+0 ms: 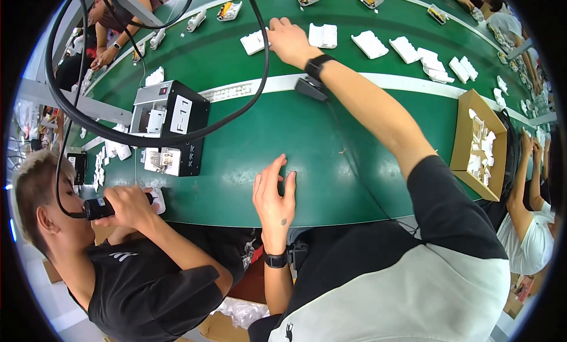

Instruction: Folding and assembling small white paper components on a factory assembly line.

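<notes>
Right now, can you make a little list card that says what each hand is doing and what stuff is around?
left hand: flat on the green table, holding nothing
right hand: stretched far out, touching a white tray
more white trays: in a row along the far belt
cardboard box: to the right, with white pieces inside
black machine: to the left
neighbour: a person holding a black tool

A small white moulded tray [254, 42] lies flat on the far lane of the green conveyor belt [331, 135], beyond its white dividing strip, with the right hand [287, 40] touching its right edge. Just right of that hand lies a second white tray [323, 35], also flat, ribbed side up.
</notes>
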A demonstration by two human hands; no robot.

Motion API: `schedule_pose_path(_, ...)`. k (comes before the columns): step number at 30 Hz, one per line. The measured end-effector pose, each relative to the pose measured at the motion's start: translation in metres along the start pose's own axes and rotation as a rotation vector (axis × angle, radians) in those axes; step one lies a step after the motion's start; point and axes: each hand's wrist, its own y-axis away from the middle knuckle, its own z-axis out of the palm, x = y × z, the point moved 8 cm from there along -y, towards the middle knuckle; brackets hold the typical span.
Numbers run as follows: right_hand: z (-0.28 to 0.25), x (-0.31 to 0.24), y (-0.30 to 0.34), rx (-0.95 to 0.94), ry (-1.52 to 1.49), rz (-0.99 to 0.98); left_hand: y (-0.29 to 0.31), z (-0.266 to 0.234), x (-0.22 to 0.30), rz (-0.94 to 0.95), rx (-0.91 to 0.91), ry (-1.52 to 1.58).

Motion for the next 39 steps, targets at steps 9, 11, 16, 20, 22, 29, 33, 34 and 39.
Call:
schedule_pose_path(9,-0.093,-0.113,0.137,-0.024,-0.376,-0.135,-0.003,-0.019,0.004,-0.006,0.255,-0.113)
schedule_pose_path(11,-0.123,-0.118,0.183,-0.129,-0.549,-0.057,-0.009,-0.008,0.007,0.087,0.206,-0.230)
schedule_pose_path(16,-0.205,-0.039,0.275,-0.082,-0.452,0.330,-0.004,-0.002,0.008,0.152,0.105,-0.275)
schedule_pose_path(20,-0.240,0.042,0.333,-0.055,-0.187,0.666,-0.009,0.011,0.013,0.204,0.005,-0.183)
schedule_pose_path(22,-0.228,0.058,0.349,-0.234,-0.127,0.791,-0.005,0.013,0.015,0.245,-0.051,-0.140)
schedule_pose_path(29,-0.188,0.047,0.316,-0.414,-0.325,0.728,-0.003,0.012,0.016,0.270,-0.089,-0.119)
schedule_pose_path(33,-0.187,-0.008,0.263,-0.345,-0.445,0.457,-0.003,0.012,0.015,0.250,-0.085,-0.104)
schedule_pose_path(34,-0.191,-0.033,0.244,-0.271,-0.483,0.307,-0.004,0.012,0.013,0.267,-0.084,-0.104)
schedule_pose_path(39,-0.166,-0.098,0.207,-0.228,-0.604,0.012,-0.005,0.012,0.014,0.266,-0.057,-0.095)
